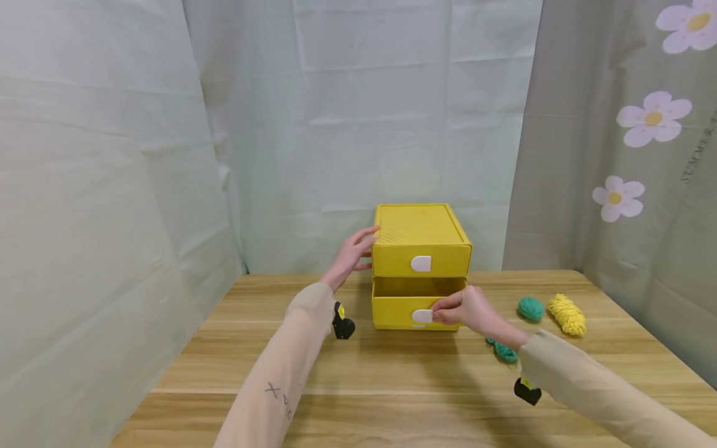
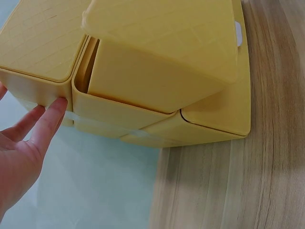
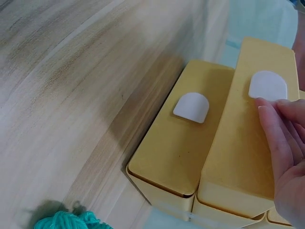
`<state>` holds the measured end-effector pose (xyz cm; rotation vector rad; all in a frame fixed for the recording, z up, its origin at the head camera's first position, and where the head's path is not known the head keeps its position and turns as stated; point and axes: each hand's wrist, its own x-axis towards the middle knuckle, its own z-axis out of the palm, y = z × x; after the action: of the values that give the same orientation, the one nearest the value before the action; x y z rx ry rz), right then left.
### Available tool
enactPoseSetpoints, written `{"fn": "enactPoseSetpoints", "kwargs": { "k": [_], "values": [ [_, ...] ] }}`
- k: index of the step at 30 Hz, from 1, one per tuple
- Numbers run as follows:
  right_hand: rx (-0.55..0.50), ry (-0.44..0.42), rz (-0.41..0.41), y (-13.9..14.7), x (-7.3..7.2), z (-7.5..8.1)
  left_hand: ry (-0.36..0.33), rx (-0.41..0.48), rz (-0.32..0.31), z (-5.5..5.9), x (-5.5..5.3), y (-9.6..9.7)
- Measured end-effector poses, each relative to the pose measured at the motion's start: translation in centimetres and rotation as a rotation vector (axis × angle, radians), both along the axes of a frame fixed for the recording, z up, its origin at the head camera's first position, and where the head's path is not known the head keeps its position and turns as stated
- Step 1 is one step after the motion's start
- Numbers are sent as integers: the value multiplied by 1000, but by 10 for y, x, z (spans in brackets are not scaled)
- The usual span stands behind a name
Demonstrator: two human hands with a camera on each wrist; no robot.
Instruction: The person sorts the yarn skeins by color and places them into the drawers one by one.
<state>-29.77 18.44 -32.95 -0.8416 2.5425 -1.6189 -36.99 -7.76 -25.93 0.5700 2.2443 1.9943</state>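
A yellow drawer cabinet (image 1: pixel 421 224) stands on the table, its top drawer (image 1: pixel 392 261) closed. The drawer below (image 1: pixel 392 313) is pulled partway out, and a dark gap shows behind its front. My right hand (image 1: pixel 473 309) pinches the white handle (image 3: pixel 268 86) of this pulled-out drawer between thumb and fingers. In the right wrist view, the bottom drawer (image 3: pixel 167 152) with its own white handle (image 3: pixel 192 107) sits further back, closed. My left hand (image 1: pixel 354 252) touches the left side of the cabinet near its top, fingers mostly straight, as the left wrist view (image 2: pixel 24 152) also shows.
Right of the cabinet lie a green yarn ball (image 1: pixel 530 308) and a yellow yarn skein (image 1: pixel 567 315). More green yarn (image 1: pixel 504 351) lies partly under my right forearm. A grey curtain (image 1: pixel 392 124) hangs behind the wooden table (image 1: pixel 224 386).
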Motion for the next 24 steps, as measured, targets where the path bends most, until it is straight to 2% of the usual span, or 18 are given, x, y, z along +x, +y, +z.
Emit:
{"fn": "enactPoseSetpoints", "kwargs": {
  "k": [6, 16, 20, 24],
  "values": [
    [29, -32, -33, -1, 1, 1, -1, 1, 0, 0, -1, 0],
    [20, -27, -8, 0, 7, 3, -4, 8, -12, -1, -1, 0],
    [20, -31, -5, 0, 8, 2, -5, 22, -13, -4, -6, -1],
    [30, -17, -3, 1, 8, 2, 8, 29, 4, -12, -17, -1]
  ]
}}
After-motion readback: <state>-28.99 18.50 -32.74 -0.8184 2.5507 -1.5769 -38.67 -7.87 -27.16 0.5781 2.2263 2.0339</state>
